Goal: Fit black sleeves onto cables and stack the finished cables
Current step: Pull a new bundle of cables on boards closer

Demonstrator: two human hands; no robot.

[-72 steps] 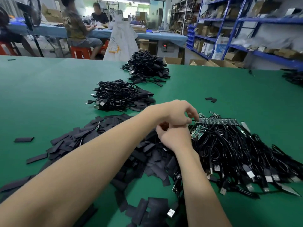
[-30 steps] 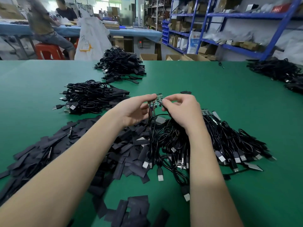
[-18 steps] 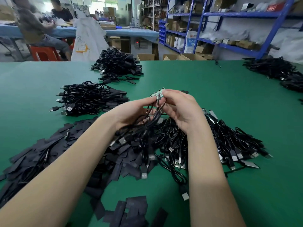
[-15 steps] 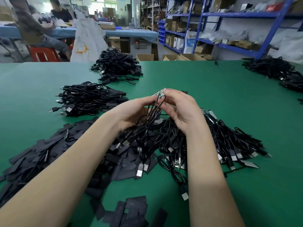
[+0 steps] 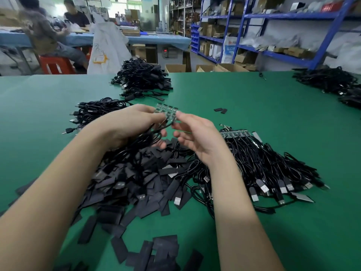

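Pinching the circuit-board strip (image 5: pixel 167 112), left hand (image 5: pixel 130 124) fingers grip; right hand (image 5: pixel 197 135) fingers spread beside it.

Bare green table (image 5: pixel 244 98) lies open beyond the hands, broken only by two small black pieces (image 5: pixel 220 110), and a wide bare strip runs along the left side. Near the person, a spread of loose black sleeves (image 5: pixel 125 184) fills the left-centre and a heap of unsleeved cables (image 5: pixel 269 169) the right, touching each other under the raised hands. Two finished cable stacks (image 5: pixel 97 111) (image 5: pixel 141 79) block the left-centre farther out, and another cable pile (image 5: pixel 330 79) occupies the far right edge.
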